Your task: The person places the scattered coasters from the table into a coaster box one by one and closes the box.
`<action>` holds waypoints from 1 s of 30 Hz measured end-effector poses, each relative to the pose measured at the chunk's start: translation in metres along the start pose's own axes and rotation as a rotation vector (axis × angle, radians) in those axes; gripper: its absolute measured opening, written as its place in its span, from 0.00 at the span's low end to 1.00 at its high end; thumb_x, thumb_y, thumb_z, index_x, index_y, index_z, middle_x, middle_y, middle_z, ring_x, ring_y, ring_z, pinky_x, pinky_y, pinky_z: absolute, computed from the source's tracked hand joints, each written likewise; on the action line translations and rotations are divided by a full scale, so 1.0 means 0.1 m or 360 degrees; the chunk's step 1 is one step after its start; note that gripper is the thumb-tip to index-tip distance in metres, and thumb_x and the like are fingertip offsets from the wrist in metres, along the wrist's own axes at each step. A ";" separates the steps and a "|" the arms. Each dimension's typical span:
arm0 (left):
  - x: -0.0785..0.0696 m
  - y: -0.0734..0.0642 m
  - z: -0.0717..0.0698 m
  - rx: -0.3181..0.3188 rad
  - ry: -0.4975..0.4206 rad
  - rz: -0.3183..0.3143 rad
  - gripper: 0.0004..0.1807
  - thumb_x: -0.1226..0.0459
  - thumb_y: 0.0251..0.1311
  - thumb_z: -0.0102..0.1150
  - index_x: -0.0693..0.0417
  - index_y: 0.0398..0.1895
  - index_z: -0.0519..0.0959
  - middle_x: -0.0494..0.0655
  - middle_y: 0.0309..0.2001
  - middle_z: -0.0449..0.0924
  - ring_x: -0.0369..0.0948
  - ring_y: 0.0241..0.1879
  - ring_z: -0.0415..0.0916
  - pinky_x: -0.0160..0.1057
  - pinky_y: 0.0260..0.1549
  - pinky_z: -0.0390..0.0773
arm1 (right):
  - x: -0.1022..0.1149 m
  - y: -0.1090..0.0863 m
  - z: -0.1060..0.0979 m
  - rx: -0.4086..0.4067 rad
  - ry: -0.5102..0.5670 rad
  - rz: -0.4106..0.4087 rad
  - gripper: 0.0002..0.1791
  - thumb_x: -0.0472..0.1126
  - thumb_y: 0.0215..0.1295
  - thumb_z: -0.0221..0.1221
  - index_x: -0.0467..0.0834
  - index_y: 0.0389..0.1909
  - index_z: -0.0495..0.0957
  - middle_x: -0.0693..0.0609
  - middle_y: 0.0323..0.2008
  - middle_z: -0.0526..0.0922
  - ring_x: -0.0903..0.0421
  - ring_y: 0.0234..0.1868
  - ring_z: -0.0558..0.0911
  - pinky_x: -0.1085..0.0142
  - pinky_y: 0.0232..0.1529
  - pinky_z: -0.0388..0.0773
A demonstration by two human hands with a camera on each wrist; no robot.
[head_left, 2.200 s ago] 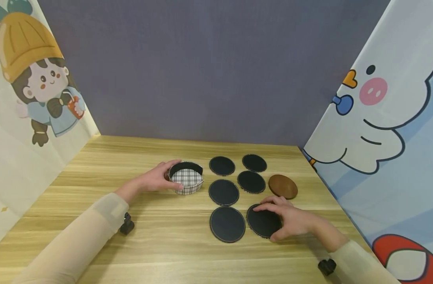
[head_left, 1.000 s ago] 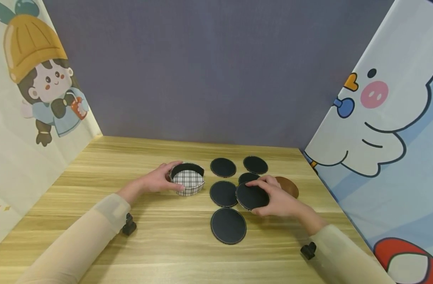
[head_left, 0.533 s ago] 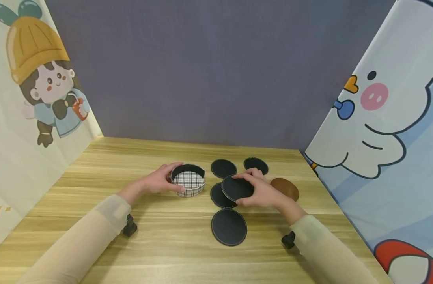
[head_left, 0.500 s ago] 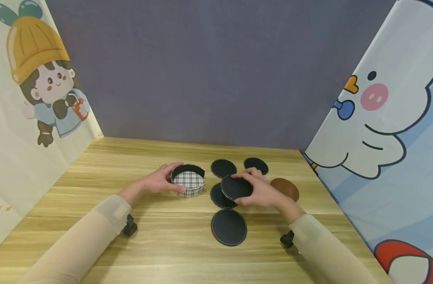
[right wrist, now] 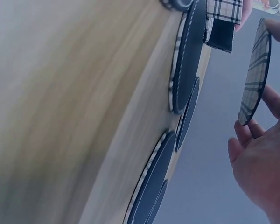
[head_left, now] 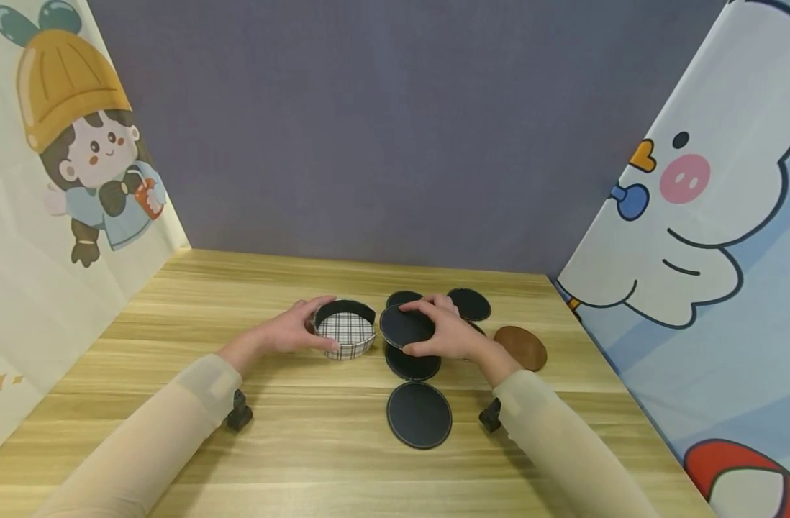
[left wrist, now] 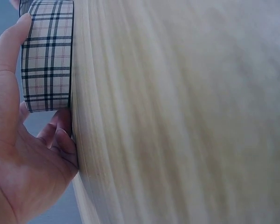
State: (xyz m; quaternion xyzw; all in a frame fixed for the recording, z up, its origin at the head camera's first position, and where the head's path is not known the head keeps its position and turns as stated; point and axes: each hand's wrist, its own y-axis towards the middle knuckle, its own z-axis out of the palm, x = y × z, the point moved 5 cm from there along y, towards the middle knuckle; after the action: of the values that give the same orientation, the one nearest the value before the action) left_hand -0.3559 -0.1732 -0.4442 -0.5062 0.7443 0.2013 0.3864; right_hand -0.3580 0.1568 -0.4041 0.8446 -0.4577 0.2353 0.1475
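Observation:
On the table's middle stands a round plaid coaster holder, with a dark inner wall, a checked floor and a gap in its side. My left hand grips it from the left, thumb at the front and fingers round the back. In the left wrist view its checked wall sits upright on the wood. My right hand pinches a black round coaster by its edges. The right wrist view shows this coaster's plaid underside, raised off the table just right of the holder.
Black coasters lie flat: one near the front, one under the held coaster, one at the back right, one partly covered behind. Another is mostly hidden by my right hand. A brown disc lies farther right.
My right hand has picked up the front right coaster and carried it left and back over the others, close to the holder. The left hand keeps its grip on the holder.

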 end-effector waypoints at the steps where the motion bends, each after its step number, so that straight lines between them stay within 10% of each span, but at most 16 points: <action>1: 0.00 0.00 0.00 -0.0003 0.0001 -0.0001 0.65 0.42 0.58 0.83 0.39 0.91 0.51 0.66 0.72 0.61 0.57 0.63 0.78 0.55 0.60 0.84 | 0.01 0.03 0.01 0.0004 0.0007 0.0001 0.43 0.64 0.62 0.76 0.70 0.78 0.72 0.44 0.78 0.62 0.36 0.78 0.60 0.29 0.74 0.58; 30: 0.02 0.01 -0.02 0.0039 -0.0048 -0.0002 0.63 0.43 0.60 0.82 0.39 0.91 0.52 0.64 0.72 0.60 0.56 0.65 0.79 0.52 0.62 0.81 | 0.42 0.62 0.23 0.0069 -0.0030 -0.0065 0.46 0.66 0.59 0.75 0.67 0.79 0.72 0.46 0.78 0.65 0.40 0.78 0.62 0.33 0.75 0.62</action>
State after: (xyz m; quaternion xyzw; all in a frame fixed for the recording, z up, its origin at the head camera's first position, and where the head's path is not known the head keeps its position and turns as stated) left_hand -0.3580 -0.1753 -0.4447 -0.4987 0.7405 0.1994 0.4039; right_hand -0.3841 0.0835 -0.3990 0.8590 -0.4364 0.2342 0.1295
